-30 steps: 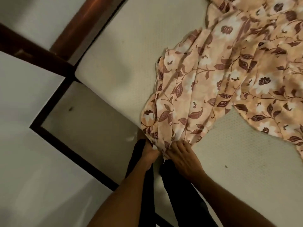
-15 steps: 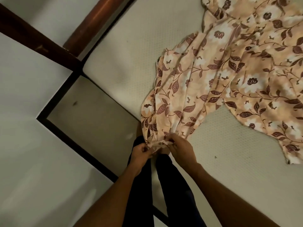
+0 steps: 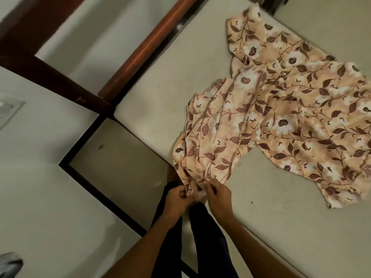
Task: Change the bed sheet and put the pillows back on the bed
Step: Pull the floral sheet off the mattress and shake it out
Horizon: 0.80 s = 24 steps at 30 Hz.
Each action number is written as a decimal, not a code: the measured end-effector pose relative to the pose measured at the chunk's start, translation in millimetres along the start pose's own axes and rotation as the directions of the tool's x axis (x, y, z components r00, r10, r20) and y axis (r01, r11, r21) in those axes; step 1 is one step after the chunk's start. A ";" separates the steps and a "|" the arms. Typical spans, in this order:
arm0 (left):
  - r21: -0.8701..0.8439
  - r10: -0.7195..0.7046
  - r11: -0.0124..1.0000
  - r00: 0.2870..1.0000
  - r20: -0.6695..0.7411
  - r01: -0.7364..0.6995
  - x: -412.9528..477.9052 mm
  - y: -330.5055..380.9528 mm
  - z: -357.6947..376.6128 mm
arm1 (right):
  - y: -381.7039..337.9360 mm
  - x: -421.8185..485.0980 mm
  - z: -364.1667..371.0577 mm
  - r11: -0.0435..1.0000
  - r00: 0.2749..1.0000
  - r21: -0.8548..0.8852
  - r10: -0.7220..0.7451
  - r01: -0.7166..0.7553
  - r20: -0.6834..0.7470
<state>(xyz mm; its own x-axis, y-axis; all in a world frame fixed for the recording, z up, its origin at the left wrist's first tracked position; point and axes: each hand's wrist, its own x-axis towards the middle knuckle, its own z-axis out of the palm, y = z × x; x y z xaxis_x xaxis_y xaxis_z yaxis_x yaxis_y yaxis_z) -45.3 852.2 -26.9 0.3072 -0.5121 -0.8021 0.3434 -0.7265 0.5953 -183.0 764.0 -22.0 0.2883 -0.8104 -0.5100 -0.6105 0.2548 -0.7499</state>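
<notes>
A peach bed sheet [image 3: 281, 109] with brown leaves and white flowers lies crumpled across the bare cream mattress [image 3: 160, 93]. Its near corner hangs over the mattress's edge. My left hand [image 3: 177, 197] and my right hand [image 3: 217, 194] both pinch that bunched corner, side by side, just in front of my dark trouser legs. No pillows are in view.
A brown wooden bed rail [image 3: 152, 43] runs along the mattress's far left side, joined to a dark wooden post [image 3: 50, 73]. The floor [image 3: 40, 197] is pale tile with black borders. A grey object [image 3: 10, 263] sits at the bottom left corner.
My hands have gathered the sheet's corner and pulled it slightly off the mattress's edge toward me. The view has tilted up, showing more of the bed rail and the sheet.
</notes>
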 end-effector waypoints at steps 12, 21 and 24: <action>-0.112 -0.078 0.990 0.997 0.013 0.079 -70.1 82.9 20.9 | -53.8 -48.4 -41.9 0.989 0.973 -0.125 -0.043 0.073 0.227; 0.099 -0.086 0.992 0.992 0.095 0.076 -82.9 157.0 21.0 | -101.4 -55.5 -82.8 0.965 0.987 -0.211 -0.149 0.157 0.052; 0.116 -0.112 0.989 0.967 0.227 0.088 -78.3 178.4 18.3 | -113.0 -52.3 -90.6 0.970 0.988 -0.202 -0.146 0.133 -0.056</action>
<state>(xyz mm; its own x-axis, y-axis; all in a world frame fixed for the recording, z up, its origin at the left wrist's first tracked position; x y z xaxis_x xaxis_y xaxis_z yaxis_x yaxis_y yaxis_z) -24.3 754.3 141.2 0.0572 -0.5178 -0.8536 0.2638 -0.8168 0.5131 -196.0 729.8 127.6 0.3332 -0.8670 -0.3704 -0.7034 0.0330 -0.7100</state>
